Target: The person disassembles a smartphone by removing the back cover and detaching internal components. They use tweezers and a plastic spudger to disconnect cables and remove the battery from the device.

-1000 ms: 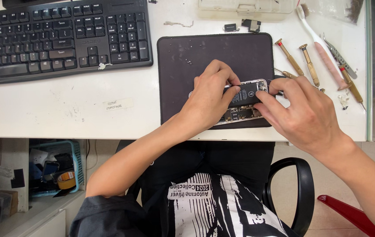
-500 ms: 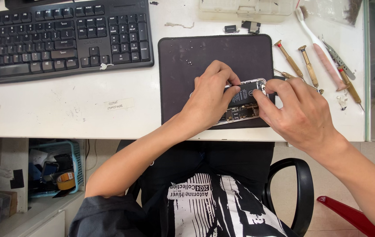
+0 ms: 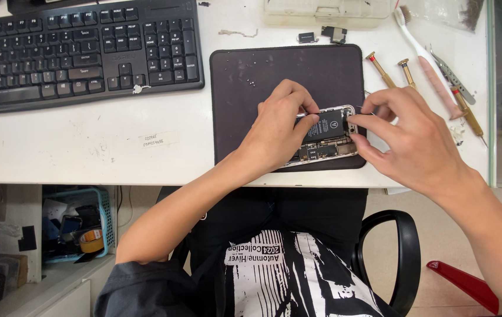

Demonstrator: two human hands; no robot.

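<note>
An opened phone (image 3: 328,136) with its black battery and circuit board exposed lies on a dark work mat (image 3: 262,76) on the white desk. My left hand (image 3: 279,130) rests over the phone's left part and pinches thin metal tweezers (image 3: 305,115) whose tip points at the phone's upper edge. My right hand (image 3: 406,141) holds the phone's right end, its fingertips curled on the top right corner.
A black keyboard (image 3: 80,50) lies at the back left. Brass-tipped screwdrivers (image 3: 380,69), a white toothbrush (image 3: 424,58) and a second pair of tweezers (image 3: 450,76) lie right of the mat. A clear parts box (image 3: 327,12) and small black parts (image 3: 321,35) sit behind it. The desk edge (image 3: 145,179) runs below.
Both hands have shifted slightly on the phone; the right fingers have moved up onto its top right corner. The phone itself stays in the same place on the mat.
</note>
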